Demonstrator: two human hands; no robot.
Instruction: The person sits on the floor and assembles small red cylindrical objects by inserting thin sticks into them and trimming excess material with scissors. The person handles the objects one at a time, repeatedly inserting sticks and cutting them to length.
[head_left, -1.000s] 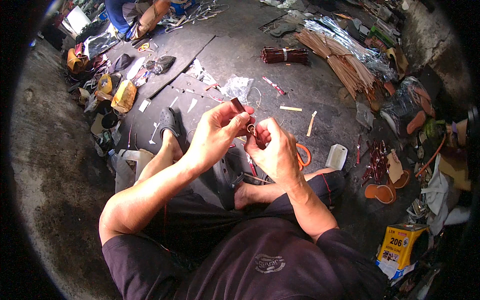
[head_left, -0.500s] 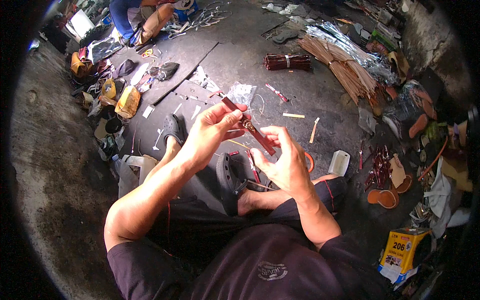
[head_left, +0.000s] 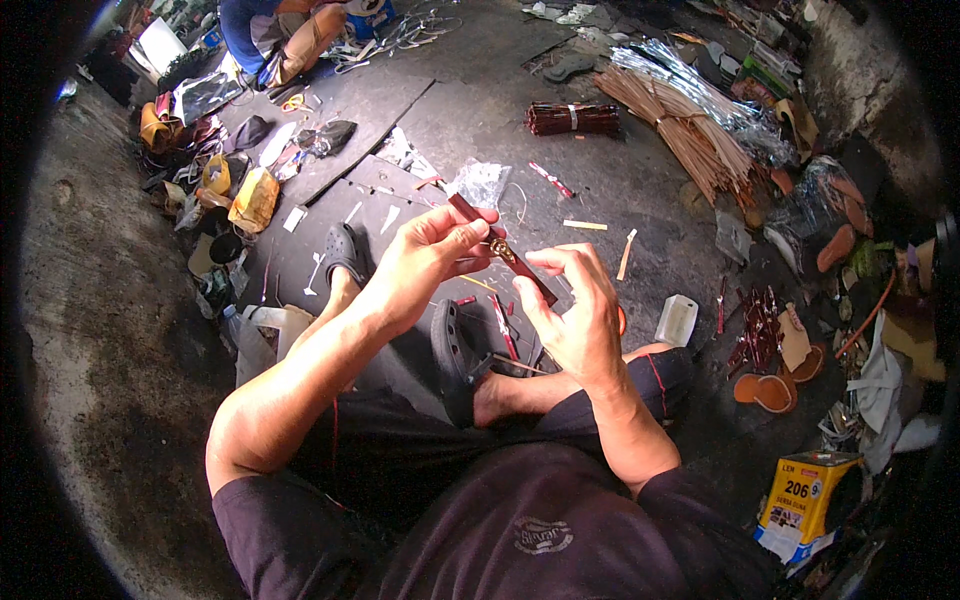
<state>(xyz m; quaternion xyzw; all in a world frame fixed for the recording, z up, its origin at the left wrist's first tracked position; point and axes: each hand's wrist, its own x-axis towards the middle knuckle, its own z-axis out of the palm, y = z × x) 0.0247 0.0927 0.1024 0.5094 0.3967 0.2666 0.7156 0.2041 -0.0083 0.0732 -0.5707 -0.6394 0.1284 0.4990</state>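
My left hand (head_left: 440, 248) pinches a dark red-brown strap (head_left: 527, 275) between thumb and fingers. A gold-coloured ornament (head_left: 502, 248) sits on the strap's middle, just beyond my left fingertips. The strap slants from upper left down to the right, held up over my crossed legs. By its lower end is my right hand (head_left: 580, 320), thumb and forefinger apart with the strap's end between them. Whether those fingers touch it, I cannot tell. Below the strap, more dark red pieces (head_left: 504, 328) lie on the floor beside a dark clog (head_left: 452, 355) on my foot.
Ahead lie a tied dark red bundle (head_left: 573, 119) and long brown strips (head_left: 690, 135). On the right are a heap of red straps (head_left: 757, 335), brown sandals (head_left: 767, 391) and a yellow can (head_left: 808, 495). A yellow jug (head_left: 254, 200) stands left; another person (head_left: 275, 45) sits at the far left.
The strap has shifted slightly right and down, its ornament with it. My right hand's thumb and forefinger have spread a little and moved slightly.
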